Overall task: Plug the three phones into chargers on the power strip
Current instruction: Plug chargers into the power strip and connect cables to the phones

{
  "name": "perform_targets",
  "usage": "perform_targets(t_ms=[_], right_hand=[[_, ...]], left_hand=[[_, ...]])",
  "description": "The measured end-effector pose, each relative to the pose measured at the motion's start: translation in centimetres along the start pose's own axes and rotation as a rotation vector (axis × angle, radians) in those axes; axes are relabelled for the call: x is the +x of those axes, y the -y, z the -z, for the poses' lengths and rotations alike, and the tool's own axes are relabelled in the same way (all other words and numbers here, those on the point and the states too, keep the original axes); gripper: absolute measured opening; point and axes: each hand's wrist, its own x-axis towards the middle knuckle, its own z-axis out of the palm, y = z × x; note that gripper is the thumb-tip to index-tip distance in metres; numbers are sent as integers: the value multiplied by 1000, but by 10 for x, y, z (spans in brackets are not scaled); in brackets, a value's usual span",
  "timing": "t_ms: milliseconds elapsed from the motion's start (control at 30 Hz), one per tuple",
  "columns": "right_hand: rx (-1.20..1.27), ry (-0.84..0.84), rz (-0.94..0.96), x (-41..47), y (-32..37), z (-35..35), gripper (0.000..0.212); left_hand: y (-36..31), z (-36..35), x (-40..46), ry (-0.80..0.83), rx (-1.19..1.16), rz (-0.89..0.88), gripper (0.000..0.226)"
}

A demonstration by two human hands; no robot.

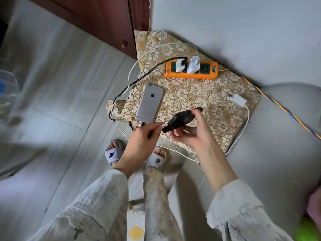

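Nearest the camera, two pale patterned sleeves [231, 206] reach forward over feet in white slippers [113, 152] on the grey tiled floor [66, 94].

The left hand [140, 141] pinches the white connector [164, 125] of a white cable [184, 156] between thumb and forefinger, its tip at the end of the black phone [182, 119]. Whether the connector is seated in the port cannot be told. The right hand [192, 134] grips that black phone from below and along its side, holding it tilted above the near edge of the bench.

The bench [199, 94] carries a gold floral covering. The silver phone [150, 102] lies on it face down, just left of the hands, with a dark cable [144, 75] meeting its near end.

To the right, well apart from the hands, a loose white charger [238, 100] lies on its side on the covering, unplugged, with a white lead running from it off the bench edge.

At the far side, near the grey wall [243, 32], the orange power strip [191, 69] rests flat. Two white chargers [186, 66] stand plugged into adjacent sockets, one with the dark cable, the other with a white one. A yellow and blue cord [286, 112] leaves the strip to the right. Only two phones are in view.
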Motion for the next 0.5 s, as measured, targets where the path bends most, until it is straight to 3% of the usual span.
perform_targets(t_ms=[167,333,500], right_hand=[[-36,4,33,-4,-2,-5,53],[-104,-25,111,-5,-7,-7,38],[-137,-62,152,-8,-13,-8,32]], left_hand=[[-4,4,-2,-39,42,-17,18],[-7,6,-7,-100,339,-121,18],[-8,6,-9,-103,467,-187,21]])
